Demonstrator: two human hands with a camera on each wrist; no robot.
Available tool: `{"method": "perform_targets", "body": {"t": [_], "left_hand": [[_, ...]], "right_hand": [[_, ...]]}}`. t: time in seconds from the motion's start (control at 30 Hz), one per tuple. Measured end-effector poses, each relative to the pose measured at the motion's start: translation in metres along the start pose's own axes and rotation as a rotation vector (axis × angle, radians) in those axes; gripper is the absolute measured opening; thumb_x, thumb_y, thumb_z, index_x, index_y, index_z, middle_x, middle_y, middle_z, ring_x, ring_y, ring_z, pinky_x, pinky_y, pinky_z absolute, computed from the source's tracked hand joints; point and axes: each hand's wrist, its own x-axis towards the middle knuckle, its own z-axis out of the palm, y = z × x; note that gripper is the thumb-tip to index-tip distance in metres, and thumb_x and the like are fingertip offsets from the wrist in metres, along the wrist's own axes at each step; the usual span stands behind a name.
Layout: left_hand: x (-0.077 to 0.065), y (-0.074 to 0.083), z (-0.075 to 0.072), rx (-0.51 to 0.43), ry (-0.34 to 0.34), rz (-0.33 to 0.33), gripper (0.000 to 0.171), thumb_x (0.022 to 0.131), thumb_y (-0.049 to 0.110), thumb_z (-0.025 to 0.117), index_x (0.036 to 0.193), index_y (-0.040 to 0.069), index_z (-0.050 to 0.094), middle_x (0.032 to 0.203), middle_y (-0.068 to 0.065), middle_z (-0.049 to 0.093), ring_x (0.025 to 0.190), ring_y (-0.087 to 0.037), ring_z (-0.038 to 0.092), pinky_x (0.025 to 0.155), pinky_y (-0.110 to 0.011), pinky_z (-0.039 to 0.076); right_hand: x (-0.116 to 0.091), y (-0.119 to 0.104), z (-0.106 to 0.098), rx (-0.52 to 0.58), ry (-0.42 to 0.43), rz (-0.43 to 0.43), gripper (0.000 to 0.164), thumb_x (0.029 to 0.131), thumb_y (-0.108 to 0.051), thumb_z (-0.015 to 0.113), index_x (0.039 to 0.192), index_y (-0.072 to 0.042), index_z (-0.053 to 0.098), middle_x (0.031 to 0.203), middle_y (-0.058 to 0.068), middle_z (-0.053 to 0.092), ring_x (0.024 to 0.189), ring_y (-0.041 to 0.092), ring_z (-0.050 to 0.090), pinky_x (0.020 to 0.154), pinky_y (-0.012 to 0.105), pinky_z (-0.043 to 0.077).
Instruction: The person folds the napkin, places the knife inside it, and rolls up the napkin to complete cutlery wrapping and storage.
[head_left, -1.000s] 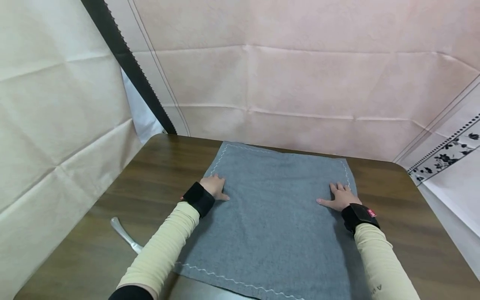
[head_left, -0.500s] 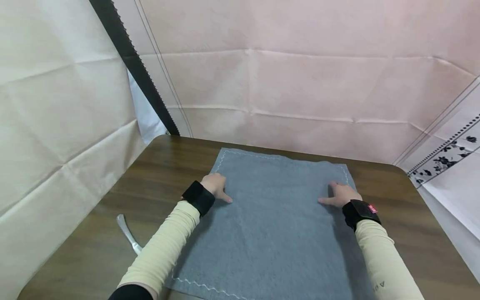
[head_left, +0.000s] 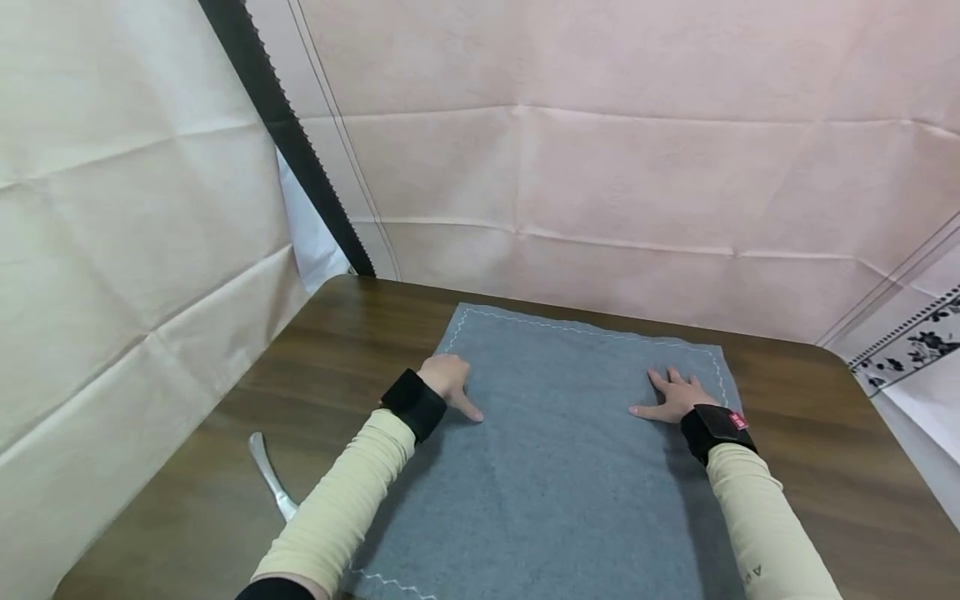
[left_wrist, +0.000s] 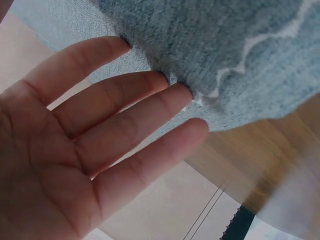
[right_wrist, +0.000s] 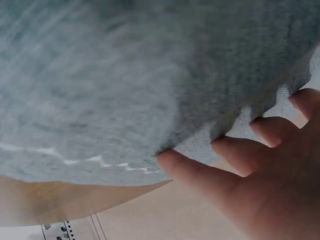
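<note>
A grey-blue cloth [head_left: 555, 467] with a wavy white stitched line along its borders lies spread on the wooden table. On its left side rests my left hand [head_left: 452, 385], fingers extended and thumb held out. My right hand [head_left: 675, 397] lies on the right side with its fingers spread apart. Close up in the left wrist view, the left fingertips [left_wrist: 185, 95] touch the cloth beside the stitching. The right fingertips [right_wrist: 167, 157] likewise press on the cloth in the right wrist view. Neither hand grips anything. The near edge of the cloth is mostly out of view.
A silver utensil handle [head_left: 268, 471] sticks out left of the left forearm, which hides its other end. The brown wooden table [head_left: 225, 467] extends to both sides of the cloth. Pale creased sheeting [head_left: 600, 183] hangs behind it.
The cloth's far edge has come nearer and now looks straighter. Its near edge has slid down, largely out of view. The right fingers, bent half a second ago, are spread again.
</note>
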Motion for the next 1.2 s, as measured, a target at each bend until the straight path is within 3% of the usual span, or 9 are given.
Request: {"method": "perform_targets", "body": {"t": [0.27, 0.4, 0.57, 0.67, 0.77, 0.87, 1.0, 1.2], "left_hand": [[-0.004, 0.0, -0.001, -0.051, 0.002, 0.033, 0.054, 0.056, 0.057, 0.078, 0.054, 0.012, 0.049, 0.057, 0.004, 0.035, 0.056, -0.011, 0.037, 0.051, -0.024, 0.037], [-0.004, 0.005, -0.001, -0.092, -0.028, 0.024, 0.053, 0.056, 0.055, 0.079, 0.055, 0.011, 0.05, 0.058, 0.003, 0.034, 0.055, -0.012, 0.036, 0.05, -0.024, 0.036], [-0.001, 0.01, 0.0, -0.036, -0.017, 0.027, 0.055, 0.051, 0.056, 0.082, 0.067, 0.008, 0.061, 0.068, -0.001, 0.052, 0.067, -0.016, 0.049, 0.065, -0.029, 0.046], [-0.001, 0.011, 0.005, -0.007, -0.021, 0.035, 0.059, 0.049, 0.055, 0.083, 0.075, 0.006, 0.064, 0.078, -0.006, 0.059, 0.076, -0.02, 0.056, 0.073, -0.033, 0.048], [-0.001, 0.015, 0.011, 0.022, -0.057, 0.037, 0.059, 0.049, 0.055, 0.082, 0.079, 0.007, 0.065, 0.084, -0.008, 0.062, 0.081, -0.022, 0.058, 0.075, -0.035, 0.048], [-0.001, 0.02, 0.012, 0.043, -0.097, 0.005, 0.059, 0.05, 0.056, 0.082, 0.079, 0.008, 0.065, 0.088, -0.009, 0.063, 0.086, -0.025, 0.059, 0.078, -0.037, 0.047], [-0.003, 0.022, 0.008, 0.051, -0.134, -0.064, 0.061, 0.052, 0.055, 0.081, 0.085, 0.007, 0.066, 0.101, -0.015, 0.063, 0.098, -0.031, 0.056, 0.085, -0.042, 0.044], [-0.003, 0.028, 0.005, 0.069, -0.138, -0.102, 0.071, 0.053, 0.059, 0.079, 0.098, 0.005, 0.066, 0.119, -0.023, 0.054, 0.112, -0.04, 0.047, 0.091, -0.048, 0.039]], "right_hand": [[0.009, 0.007, -0.003, 0.009, -0.003, 0.006, 0.113, 0.068, -0.071, 0.058, 0.141, 0.004, 0.017, 0.139, 0.038, 0.005, 0.121, 0.063, 0.002, 0.091, 0.07, 0.015], [-0.004, 0.006, -0.001, 0.008, 0.057, 0.014, 0.107, 0.072, -0.067, 0.058, 0.139, 0.007, 0.021, 0.138, 0.038, 0.009, 0.122, 0.06, 0.006, 0.088, 0.071, 0.019], [-0.034, 0.0, 0.002, -0.069, 0.138, -0.032, 0.092, 0.08, -0.059, 0.055, 0.134, 0.012, 0.031, 0.136, 0.037, 0.024, 0.122, 0.056, 0.017, 0.087, 0.069, 0.024], [-0.055, 0.0, 0.004, -0.101, 0.106, -0.068, 0.092, 0.078, -0.058, 0.058, 0.13, 0.015, 0.035, 0.13, 0.039, 0.03, 0.118, 0.057, 0.025, 0.088, 0.065, 0.027], [-0.074, 0.008, 0.008, -0.116, 0.06, -0.048, 0.099, 0.072, -0.06, 0.064, 0.128, 0.017, 0.036, 0.126, 0.042, 0.033, 0.113, 0.058, 0.033, 0.084, 0.062, 0.034], [-0.085, 0.017, 0.012, -0.097, 0.034, -0.018, 0.106, 0.068, -0.062, 0.066, 0.13, 0.016, 0.033, 0.128, 0.044, 0.027, 0.113, 0.06, 0.03, 0.083, 0.063, 0.034], [-0.08, 0.022, 0.014, -0.062, 0.024, -0.03, 0.109, 0.068, -0.062, 0.066, 0.133, 0.016, 0.028, 0.13, 0.046, 0.019, 0.116, 0.063, 0.02, 0.086, 0.067, 0.028], [-0.072, 0.027, 0.006, -0.027, -0.006, -0.012, 0.111, 0.067, -0.061, 0.068, 0.133, 0.017, 0.025, 0.132, 0.046, 0.015, 0.117, 0.064, 0.014, 0.089, 0.068, 0.023]]}}
